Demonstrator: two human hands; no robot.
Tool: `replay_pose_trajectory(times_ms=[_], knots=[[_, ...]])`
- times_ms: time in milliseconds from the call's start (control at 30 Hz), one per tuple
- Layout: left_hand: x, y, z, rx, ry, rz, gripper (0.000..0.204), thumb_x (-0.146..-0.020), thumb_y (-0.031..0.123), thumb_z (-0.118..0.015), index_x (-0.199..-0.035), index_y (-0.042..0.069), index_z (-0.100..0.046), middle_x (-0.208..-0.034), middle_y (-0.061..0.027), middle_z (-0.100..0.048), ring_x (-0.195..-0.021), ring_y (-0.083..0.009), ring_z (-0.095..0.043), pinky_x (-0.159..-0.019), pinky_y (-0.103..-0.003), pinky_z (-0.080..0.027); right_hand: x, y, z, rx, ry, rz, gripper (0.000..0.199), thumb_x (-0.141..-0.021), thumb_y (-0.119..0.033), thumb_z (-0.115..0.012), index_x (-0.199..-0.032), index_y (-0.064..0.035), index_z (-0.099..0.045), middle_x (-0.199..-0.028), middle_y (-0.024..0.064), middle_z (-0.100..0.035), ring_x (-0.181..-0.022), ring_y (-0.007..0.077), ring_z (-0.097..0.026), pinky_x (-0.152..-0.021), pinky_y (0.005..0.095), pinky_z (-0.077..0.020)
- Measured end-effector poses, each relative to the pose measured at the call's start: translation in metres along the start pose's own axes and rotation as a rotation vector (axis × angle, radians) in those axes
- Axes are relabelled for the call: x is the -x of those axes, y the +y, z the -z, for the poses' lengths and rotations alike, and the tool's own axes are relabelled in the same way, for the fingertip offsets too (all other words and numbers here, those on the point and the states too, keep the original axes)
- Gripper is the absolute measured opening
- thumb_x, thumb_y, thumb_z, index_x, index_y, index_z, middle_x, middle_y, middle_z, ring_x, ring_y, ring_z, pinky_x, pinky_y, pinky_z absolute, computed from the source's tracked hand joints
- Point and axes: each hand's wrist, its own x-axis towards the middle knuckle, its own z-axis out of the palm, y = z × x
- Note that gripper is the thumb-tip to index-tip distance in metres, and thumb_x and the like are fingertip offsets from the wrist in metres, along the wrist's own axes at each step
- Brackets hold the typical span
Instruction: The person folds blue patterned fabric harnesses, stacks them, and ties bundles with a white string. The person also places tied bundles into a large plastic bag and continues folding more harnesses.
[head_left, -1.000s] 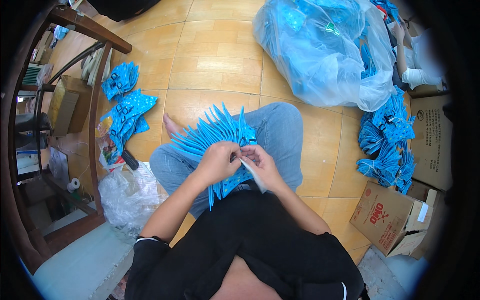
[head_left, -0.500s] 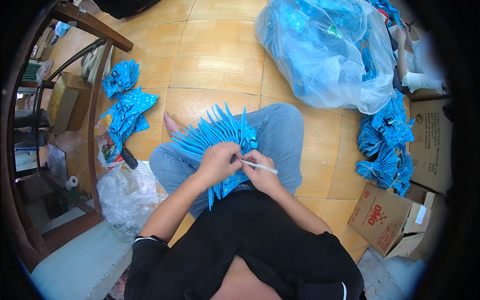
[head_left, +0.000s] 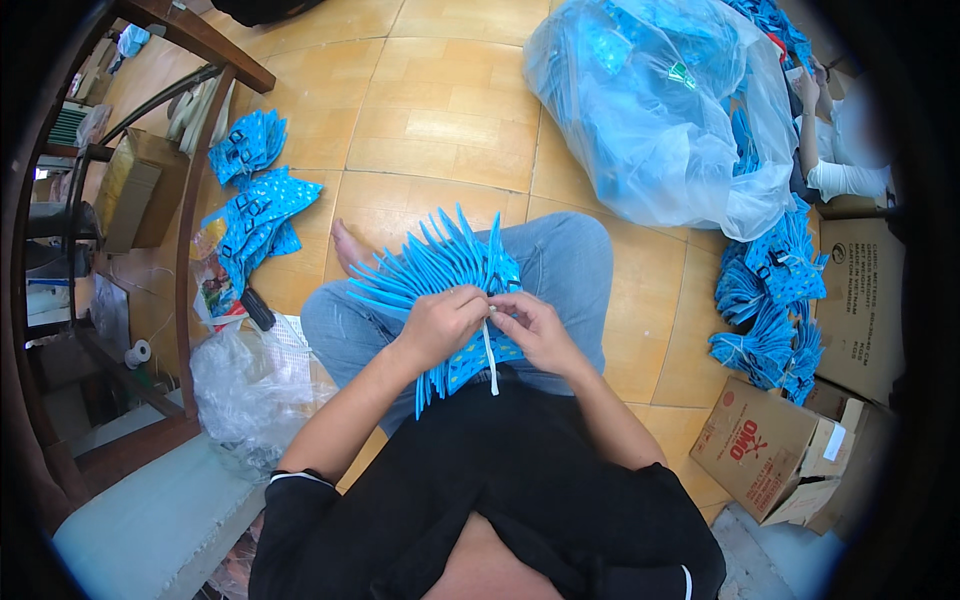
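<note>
A fanned bundle of blue patterned fabric pieces (head_left: 415, 270) lies across my lap, a small black buckle on its right side. Over the bundle's near part, my left hand (head_left: 445, 328) is closed in a pinch. My right hand (head_left: 533, 333) pinches just beside it, the fingertips of both hands meeting. From between them a thin white strip (head_left: 490, 362) hangs toward my body. Both hands appear to grip the strip at its upper end, where fingers cover part of it.
Similar blue bundles lie on the floor at left (head_left: 262, 215) and right (head_left: 765, 345). A large clear plastic bag (head_left: 660, 130) of blue pieces stands far right, near another person's arm (head_left: 812, 140). Cardboard boxes (head_left: 755, 450) are at right; crumpled plastic (head_left: 245, 390) and a wooden frame (head_left: 190, 240) at left.
The white strip pointed out to the right past my right hand; now it hangs toward my body. My right hand has shifted slightly right and away from me, fingertips against the left's.
</note>
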Motion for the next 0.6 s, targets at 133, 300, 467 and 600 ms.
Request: replay_pose_trajectory(times_ms=[133,300,467,600], knots=[[-0.001,0.000,0.001,0.087,0.014,0.029,0.012,-0.070,-0.002,-0.069,-0.074,0.006,-0.060,-0.078,-0.0042,-0.063,-0.071,-0.0222,-0.066,-0.060,-0.033,-0.053,-0.002,-0.016,0.015,0.240,0.008,0.124,0.014,-0.089,-0.010,-0.064,-0.096,0.0017,-0.063,-0.090,0.0109,-0.062,-0.078,0.0215,-0.063,-0.069,0.0309,-0.0509],[0.001,-0.002,0.003,0.078,-0.024,0.066,0.011,-0.071,-0.002,-0.068,-0.075,0.006,-0.061,-0.080,-0.0041,-0.064,-0.074,-0.0221,-0.065,-0.063,-0.033,-0.053,-0.001,-0.026,0.009,0.124,0.071,0.130,0.014,-0.088,-0.009,-0.063,-0.097,0.0020,-0.065,-0.087,0.0114,-0.061,-0.081,0.0223,-0.063,-0.070,0.0315,-0.0507],[0.000,-0.002,0.003,0.064,-0.055,0.066,0.008,-0.073,0.002,-0.068,-0.077,0.006,-0.062,-0.082,-0.0041,-0.064,-0.077,-0.0223,-0.065,-0.064,-0.033,-0.053,-0.001,-0.031,0.003,0.302,0.072,0.220,0.013,-0.088,-0.009,-0.064,-0.097,0.0002,-0.067,-0.087,0.0121,-0.062,-0.078,0.0232,-0.062,-0.069,0.0324,-0.0500],[0.002,-0.004,0.011,0.150,-0.097,0.040,0.007,-0.075,0.005,-0.068,-0.081,0.007,-0.065,-0.083,-0.0046,-0.063,-0.078,-0.0235,-0.063,-0.066,-0.035,-0.052,0.004,-0.028,0.005,0.423,0.072,0.119,0.013,-0.088,-0.013,-0.063,-0.092,-0.0006,-0.068,-0.086,0.0152,-0.062,-0.080,0.0311,-0.063,-0.070,0.0378,-0.0493]])
